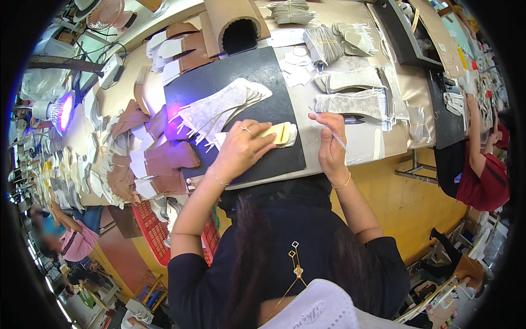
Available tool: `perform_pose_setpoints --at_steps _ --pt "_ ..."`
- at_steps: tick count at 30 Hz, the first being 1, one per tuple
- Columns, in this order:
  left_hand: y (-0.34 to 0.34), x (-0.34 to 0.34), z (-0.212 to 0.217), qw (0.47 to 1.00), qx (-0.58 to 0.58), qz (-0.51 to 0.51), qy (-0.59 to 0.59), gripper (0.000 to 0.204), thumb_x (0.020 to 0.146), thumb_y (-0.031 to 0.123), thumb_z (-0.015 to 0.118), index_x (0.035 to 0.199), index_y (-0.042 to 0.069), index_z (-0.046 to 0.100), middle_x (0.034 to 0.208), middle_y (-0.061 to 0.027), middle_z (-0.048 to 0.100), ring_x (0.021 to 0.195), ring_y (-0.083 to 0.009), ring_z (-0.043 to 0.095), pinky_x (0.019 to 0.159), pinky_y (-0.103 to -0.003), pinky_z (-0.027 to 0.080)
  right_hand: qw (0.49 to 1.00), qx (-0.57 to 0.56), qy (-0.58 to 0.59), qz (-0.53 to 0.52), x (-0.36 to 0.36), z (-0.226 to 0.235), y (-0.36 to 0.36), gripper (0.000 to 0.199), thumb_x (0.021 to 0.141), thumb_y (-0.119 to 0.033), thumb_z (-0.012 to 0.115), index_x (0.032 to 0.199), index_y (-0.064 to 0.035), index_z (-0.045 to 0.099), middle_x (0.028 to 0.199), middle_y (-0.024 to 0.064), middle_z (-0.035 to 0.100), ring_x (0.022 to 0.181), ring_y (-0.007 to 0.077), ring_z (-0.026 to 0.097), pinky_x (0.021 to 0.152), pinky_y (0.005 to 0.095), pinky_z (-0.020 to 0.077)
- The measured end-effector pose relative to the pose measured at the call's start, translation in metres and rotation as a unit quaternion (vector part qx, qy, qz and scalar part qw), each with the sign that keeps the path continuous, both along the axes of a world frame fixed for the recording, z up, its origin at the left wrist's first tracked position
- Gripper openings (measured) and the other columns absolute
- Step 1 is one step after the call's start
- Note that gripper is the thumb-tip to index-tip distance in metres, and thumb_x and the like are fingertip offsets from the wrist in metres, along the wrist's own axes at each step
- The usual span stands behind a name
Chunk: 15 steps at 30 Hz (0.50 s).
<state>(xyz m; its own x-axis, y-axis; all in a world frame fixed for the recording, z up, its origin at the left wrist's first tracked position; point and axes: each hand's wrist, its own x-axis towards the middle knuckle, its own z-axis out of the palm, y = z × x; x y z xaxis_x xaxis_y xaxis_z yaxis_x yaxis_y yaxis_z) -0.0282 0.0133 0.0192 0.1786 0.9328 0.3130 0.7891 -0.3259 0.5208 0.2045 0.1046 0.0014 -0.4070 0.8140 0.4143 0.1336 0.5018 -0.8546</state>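
My left hand [249,143] presses down on a pale yellow slotted template [281,132], its fingers closed along the template's near part. Under it lie white cut pieces [293,135], partly hidden by the hand. They rest on a black mat [289,109]. My right hand [332,148], just right of the mat, pinches a slim pale pen [337,138] between thumb and fingers, apart from the template. Beyond my left hand, a fanned stack of grey cut pieces [211,112] lies on the mat. A dark pen [353,119] sits past my right hand.
Brown and white cut pieces [181,159] crowd the left side, near a lit lamp [63,112]. An arched brown block [233,27] stands behind the mat. Grey stacks [353,101] lie to the right. A red basket [150,230] sits below the table edge. Other people work at both sides.
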Motion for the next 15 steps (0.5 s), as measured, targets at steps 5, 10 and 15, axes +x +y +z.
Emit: perform_pose_setpoints --at_steps 5,10,15 --pt "0.002 0.013 -0.006 1.000 -0.005 0.009 -0.005 0.024 0.078 0.019 0.083 0.101 0.010 0.079 0.116 -0.0055 0.071 0.099 -0.0248 0.063 0.084 -0.038 0.049 1.000 0.003 -0.011 0.020 -0.002 0.004 0.001 0.026 0.110 -0.024 0.045 0.117 -0.0029 0.058 0.114 0.0146 0.062 0.108 0.0258 0.061 0.098 0.0371 0.0459" --pt "0.003 0.015 -0.007 1.000 0.006 0.006 0.009 0.020 0.082 0.021 0.080 0.099 0.010 0.078 0.114 -0.0050 0.070 0.100 -0.0222 0.062 0.084 -0.036 0.047 1.000 -0.006 0.012 0.015 -0.007 0.004 -0.002 0.020 0.107 -0.018 0.052 0.115 -0.0034 0.063 0.109 0.0142 0.065 0.104 0.0297 0.060 0.094 0.0380 0.0476" --pt "0.004 0.016 -0.009 1.000 0.016 0.006 0.019 0.021 0.082 0.022 0.080 0.099 0.011 0.078 0.114 -0.0043 0.071 0.100 -0.0215 0.062 0.084 -0.036 0.047 1.000 -0.014 -0.019 0.017 -0.004 0.003 -0.003 0.022 0.108 -0.020 0.050 0.112 -0.0022 0.062 0.112 0.0147 0.065 0.105 0.0267 0.061 0.097 0.0368 0.0460"
